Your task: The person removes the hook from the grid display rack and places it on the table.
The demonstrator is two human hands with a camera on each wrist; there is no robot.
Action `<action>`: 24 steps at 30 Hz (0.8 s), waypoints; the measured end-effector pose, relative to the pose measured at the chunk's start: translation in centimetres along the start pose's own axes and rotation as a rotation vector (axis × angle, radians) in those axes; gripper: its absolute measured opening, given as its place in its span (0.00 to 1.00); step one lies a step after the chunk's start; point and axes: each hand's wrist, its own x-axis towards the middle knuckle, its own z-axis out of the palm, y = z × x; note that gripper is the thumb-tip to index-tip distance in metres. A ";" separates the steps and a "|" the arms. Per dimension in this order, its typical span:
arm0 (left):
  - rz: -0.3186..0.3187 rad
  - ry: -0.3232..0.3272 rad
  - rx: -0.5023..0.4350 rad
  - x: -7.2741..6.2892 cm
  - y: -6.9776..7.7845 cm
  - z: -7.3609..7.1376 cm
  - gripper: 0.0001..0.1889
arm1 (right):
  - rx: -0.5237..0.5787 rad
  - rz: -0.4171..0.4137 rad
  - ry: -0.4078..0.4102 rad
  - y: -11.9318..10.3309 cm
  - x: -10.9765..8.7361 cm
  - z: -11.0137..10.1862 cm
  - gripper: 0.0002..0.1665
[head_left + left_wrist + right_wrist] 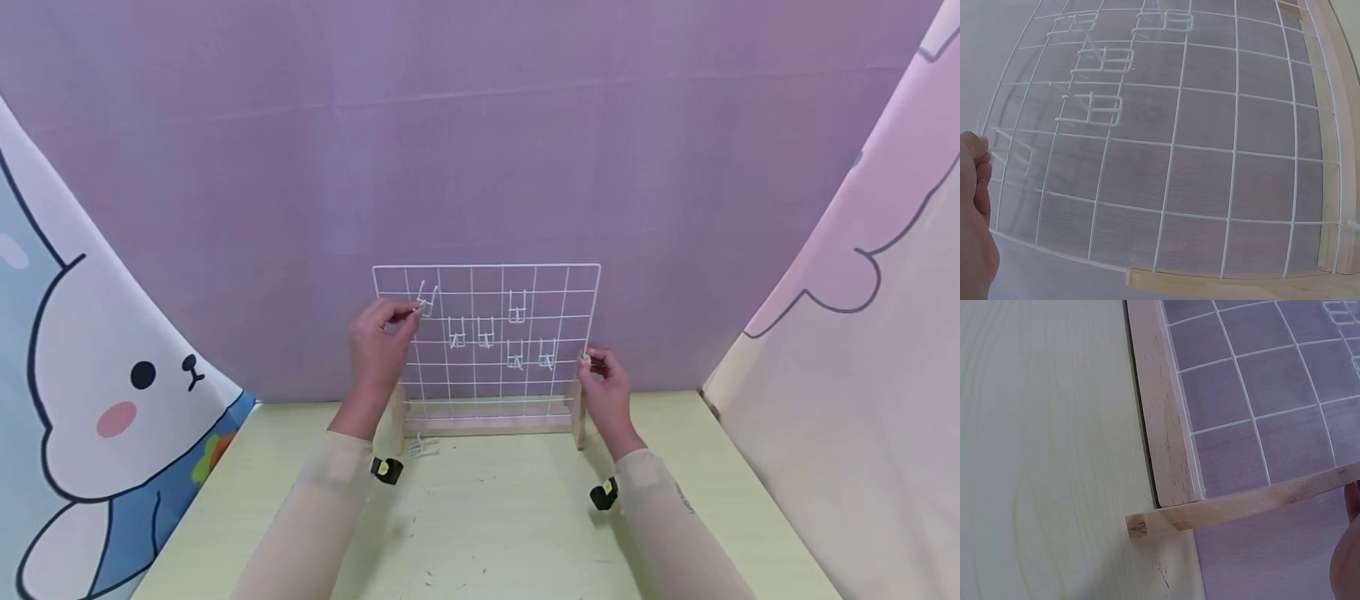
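A white wire grid panel [487, 265] stands upright in a wooden stand [487, 432]. My left hand [377, 346] pinches a white wire hook [427, 302] between thumb and fingertips at the grid's upper left. That hook [1013, 153] is tilted against the wires in the left wrist view; whether it is seated on a wire I cannot tell. On the far side, my right hand [609, 392] grips the top of the stand's right post [1260, 501]. Several more hooks hang on the middle and right of the grid, one [517, 314] higher than the rest.
Loose white wire hooks [422, 447] lie on the pale table [495, 533] by the stand's left foot; how many is unclear. A purple cloth [480, 150] hangs behind the grid. Printed cloths [97, 367] flank the table on both sides.
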 end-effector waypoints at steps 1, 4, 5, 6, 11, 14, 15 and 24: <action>0.004 0.005 -0.006 0.0 0.0 0.0 0.03 | -0.003 0.002 0.000 0.0 0.0 0.0 0.12; 0.014 0.016 -0.018 0.1 0.2 0.0 0.03 | -0.007 0.002 -0.005 0.1 0.0 -0.1 0.12; 0.015 0.019 -0.021 0.1 0.2 0.0 0.03 | -0.008 -0.003 -0.004 0.1 0.1 -0.1 0.12; 0.015 0.021 -0.024 0.1 0.3 -0.1 0.03 | -0.006 -0.009 -0.004 0.2 0.1 -0.1 0.12; 0.008 0.028 -0.034 -0.1 0.6 -0.3 0.04 | -0.001 -0.023 -0.006 0.4 0.1 0.0 0.12; -0.005 0.017 -0.030 -0.3 0.6 -0.5 0.03 | -0.003 -0.020 -0.001 0.4 0.2 0.0 0.11; -0.010 0.016 -0.034 -0.4 0.5 -0.5 0.03 | -0.006 -0.018 0.000 0.4 0.2 0.0 0.11; -0.019 -0.001 -0.048 -1.2 0.1 -1.3 0.04 | -0.017 -0.011 0.006 0.5 0.0 0.1 0.10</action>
